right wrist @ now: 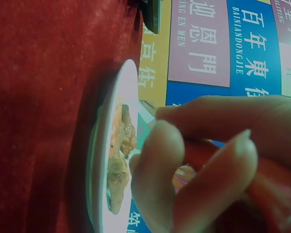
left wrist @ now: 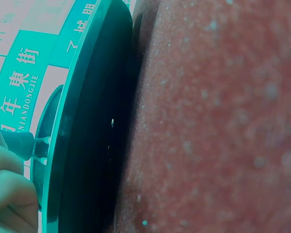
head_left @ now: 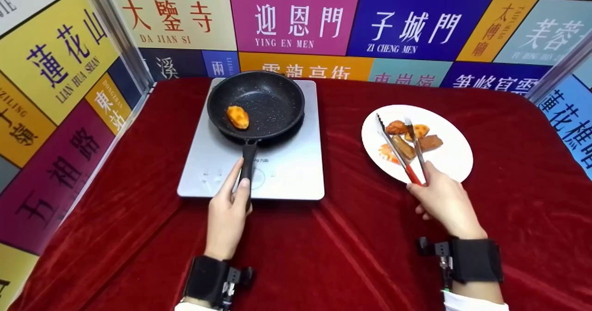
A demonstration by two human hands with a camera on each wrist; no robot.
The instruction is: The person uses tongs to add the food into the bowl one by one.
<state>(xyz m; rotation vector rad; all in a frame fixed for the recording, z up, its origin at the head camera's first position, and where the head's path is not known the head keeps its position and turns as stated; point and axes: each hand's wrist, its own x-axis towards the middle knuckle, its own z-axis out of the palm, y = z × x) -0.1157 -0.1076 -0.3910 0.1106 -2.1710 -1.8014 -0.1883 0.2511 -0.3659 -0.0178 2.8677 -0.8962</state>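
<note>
My left hand [head_left: 229,214] grips the black handle of a frying pan [head_left: 277,98]; in the left wrist view its curled fingers [left wrist: 12,194] show beside the pan's dark side. One yellow-brown piece of food [head_left: 237,117] lies in the left part of the pan. My right hand [head_left: 444,200] holds metal tongs [head_left: 398,152] with red on the grip, reaching over a white plate [head_left: 448,167]. Their arms stand apart, the tips on either side of a reddish-brown piece of food [head_left: 396,127]. Several other pieces of food [head_left: 431,143] lie on the plate.
Under the pan is a silver flat cooktop [head_left: 296,172]. A dark red cloth [head_left: 342,227] covers the table, with a few creases. Panels with large printed characters [head_left: 296,19] stand behind the table and along both sides.
</note>
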